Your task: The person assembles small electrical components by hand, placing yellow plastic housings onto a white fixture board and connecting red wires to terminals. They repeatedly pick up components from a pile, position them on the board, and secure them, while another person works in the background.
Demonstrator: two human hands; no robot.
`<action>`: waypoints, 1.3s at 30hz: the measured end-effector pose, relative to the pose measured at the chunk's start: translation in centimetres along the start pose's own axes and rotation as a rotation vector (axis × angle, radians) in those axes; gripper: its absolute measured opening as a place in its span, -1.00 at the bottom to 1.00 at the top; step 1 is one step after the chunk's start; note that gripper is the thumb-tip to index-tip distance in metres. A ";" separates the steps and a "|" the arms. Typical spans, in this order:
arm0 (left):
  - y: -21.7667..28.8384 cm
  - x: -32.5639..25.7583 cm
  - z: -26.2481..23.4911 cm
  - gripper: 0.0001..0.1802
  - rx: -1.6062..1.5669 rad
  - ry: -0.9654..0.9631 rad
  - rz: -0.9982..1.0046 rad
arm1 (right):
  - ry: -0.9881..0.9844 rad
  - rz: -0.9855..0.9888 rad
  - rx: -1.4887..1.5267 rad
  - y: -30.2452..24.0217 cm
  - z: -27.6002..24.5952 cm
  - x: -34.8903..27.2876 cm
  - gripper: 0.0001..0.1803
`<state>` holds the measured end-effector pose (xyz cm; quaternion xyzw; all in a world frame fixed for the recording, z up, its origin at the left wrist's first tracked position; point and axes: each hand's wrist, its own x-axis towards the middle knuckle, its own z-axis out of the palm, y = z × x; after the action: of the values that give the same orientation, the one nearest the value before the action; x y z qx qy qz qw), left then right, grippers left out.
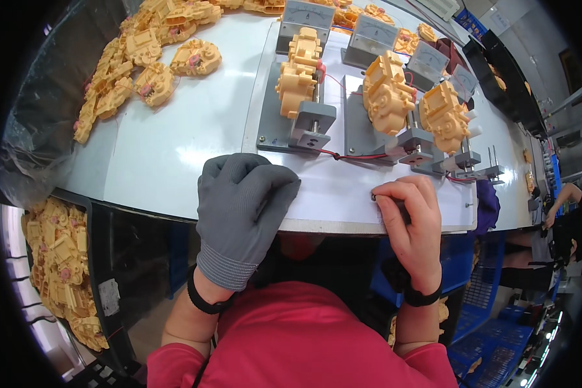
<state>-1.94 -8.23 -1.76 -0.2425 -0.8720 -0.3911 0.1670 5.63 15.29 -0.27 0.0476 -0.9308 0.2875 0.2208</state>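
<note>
My left hand, in a grey glove, rests at the table's front edge with its fingers curled and pressed together; whatever they may hold is hidden. Across from it, my bare right hand pinches a tiny dark piece between thumb and forefinger. Beyond my hands stand grey test fixtures, each with a yellow plastic gearbox housing mounted on it: one at the left, a second in the middle and a third at the right. Red and black wires run between the fixtures.
Analog panel meters stand behind the fixtures. Yellow housings with thin wires are heaped at the far left. A bin of more housings sits below the table's left side. A purple cloth hangs at the right; another person is beyond.
</note>
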 end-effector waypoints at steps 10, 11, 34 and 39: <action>0.0 -0.2 0.0 -0.88 -0.013 0.004 -0.004 | 0.012 -0.021 -0.004 0.2 0.1 -0.2 -0.87; 0.0 -0.2 0.1 -0.88 -0.014 0.007 -0.007 | 0.012 -0.012 0.001 0.2 0.1 -0.2 -0.86; -0.9 0.2 -3.0 -0.77 -0.215 -0.154 0.009 | 0.143 0.027 0.714 -5.8 6.1 3.0 -0.47; -2.2 8.0 -6.7 -0.51 -0.318 -0.355 -0.182 | 0.140 -0.008 0.713 -6.0 6.3 3.4 -0.45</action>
<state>-9.11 -12.29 5.08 -0.2511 -0.8335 -0.4878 -0.0649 1.51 6.91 -0.30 0.1054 -0.7545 0.5956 0.2548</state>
